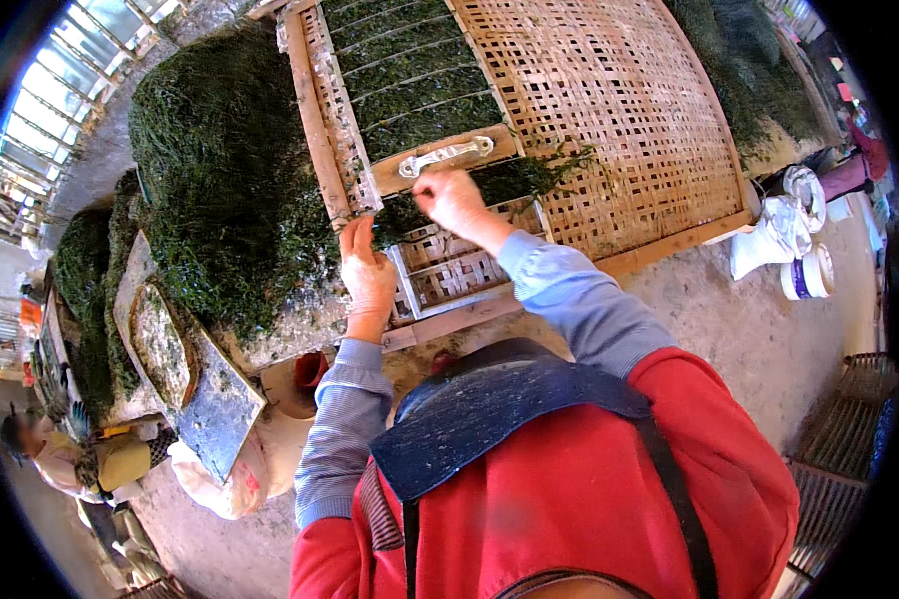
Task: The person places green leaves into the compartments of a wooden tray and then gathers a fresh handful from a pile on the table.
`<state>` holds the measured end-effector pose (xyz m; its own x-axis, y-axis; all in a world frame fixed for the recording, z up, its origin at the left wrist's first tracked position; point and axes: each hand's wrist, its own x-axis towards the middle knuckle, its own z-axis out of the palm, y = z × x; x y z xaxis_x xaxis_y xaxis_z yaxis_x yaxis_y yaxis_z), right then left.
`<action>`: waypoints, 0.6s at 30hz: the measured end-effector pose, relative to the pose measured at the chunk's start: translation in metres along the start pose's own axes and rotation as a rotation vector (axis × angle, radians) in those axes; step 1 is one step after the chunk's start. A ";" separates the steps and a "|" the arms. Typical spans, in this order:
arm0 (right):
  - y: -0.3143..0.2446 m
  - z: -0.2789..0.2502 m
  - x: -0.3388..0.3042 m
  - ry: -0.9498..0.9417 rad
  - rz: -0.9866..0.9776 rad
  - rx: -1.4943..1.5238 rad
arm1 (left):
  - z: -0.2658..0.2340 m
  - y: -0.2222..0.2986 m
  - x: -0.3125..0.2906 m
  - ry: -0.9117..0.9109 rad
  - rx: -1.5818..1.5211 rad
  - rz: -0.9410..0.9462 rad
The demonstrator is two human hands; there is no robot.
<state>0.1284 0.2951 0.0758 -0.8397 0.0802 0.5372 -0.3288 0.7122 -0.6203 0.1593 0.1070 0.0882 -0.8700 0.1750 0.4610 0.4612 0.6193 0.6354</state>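
Wood-edged woven panel (pixel 619 130), dark green strands (pixel 525 178), pale floor (pixel 749 344)

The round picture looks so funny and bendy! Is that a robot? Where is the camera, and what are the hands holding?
No robot here, just a person in a red top. The camera sits on their head and looks down; its wide lens bends straight edges.

In front is a woven lattice panel with a wooden edge. Dark green stringy strands lie on part of it, and a big green heap stands to the left.

The left hand is at the panel's near left edge. The right hand is curled just below a pale handle on a wooden bar. I can't tell whether either one is gripping anything.
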 end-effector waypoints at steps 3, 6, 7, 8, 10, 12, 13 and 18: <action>0.023 -0.030 0.005 -0.001 0.219 0.231 | 0.002 0.016 -0.001 -0.097 0.151 0.118; 0.028 -0.053 0.003 0.004 0.291 0.232 | 0.019 0.024 0.009 -0.257 0.248 0.356; 0.028 -0.061 0.004 0.022 0.232 0.193 | 0.023 0.021 0.013 -0.306 0.354 0.474; 0.014 -0.074 0.006 0.019 0.262 0.153 | 0.033 0.000 0.012 -0.420 0.472 0.372; 0.032 -0.097 -0.004 -0.047 0.239 -0.178 | 0.036 0.005 0.015 -0.393 0.511 0.381; 0.053 -0.106 -0.018 -0.108 0.119 -0.359 | 0.040 0.003 0.014 -0.376 0.493 0.350; 0.062 -0.108 -0.024 -0.093 0.096 -0.389 | 0.042 0.003 0.014 -0.376 0.451 0.326; 0.035 -0.117 -0.027 -0.175 -0.305 -0.705 | 0.039 0.030 0.015 -0.323 0.481 0.546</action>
<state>0.1903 0.3994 0.1068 -0.8316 -0.2596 0.4910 -0.2534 0.9640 0.0805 0.1537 0.1581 0.0904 -0.5843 0.7165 0.3810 0.7751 0.6318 0.0004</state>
